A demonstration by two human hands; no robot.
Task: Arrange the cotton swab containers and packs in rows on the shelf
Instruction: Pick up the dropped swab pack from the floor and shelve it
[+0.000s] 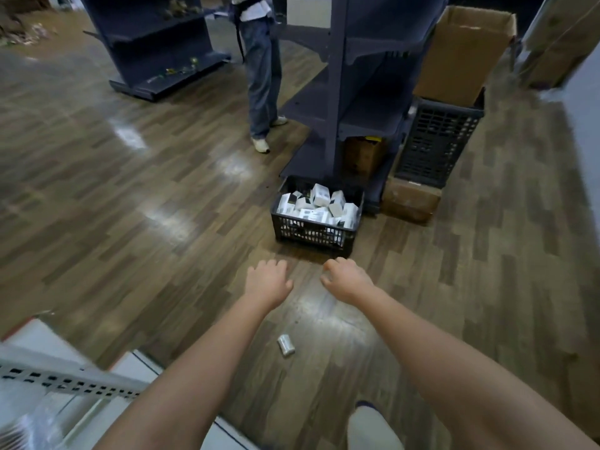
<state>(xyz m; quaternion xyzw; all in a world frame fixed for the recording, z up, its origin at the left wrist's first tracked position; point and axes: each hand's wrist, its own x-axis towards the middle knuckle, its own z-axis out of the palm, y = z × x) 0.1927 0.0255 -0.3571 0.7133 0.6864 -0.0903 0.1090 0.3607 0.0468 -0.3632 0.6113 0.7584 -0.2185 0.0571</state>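
Stock for the shelf, small white cardboard packs, is heaped loosely in a black slatted plastic crate on the floor at twelve o'clock. Left hand and right hand, loosely curled, are held empty before it. Light, crushable boxes are judged best pinched across flat sides. One small silvery cylindrical container lies at six o'clock.

Boxes lie in a crate before the shelving unit.
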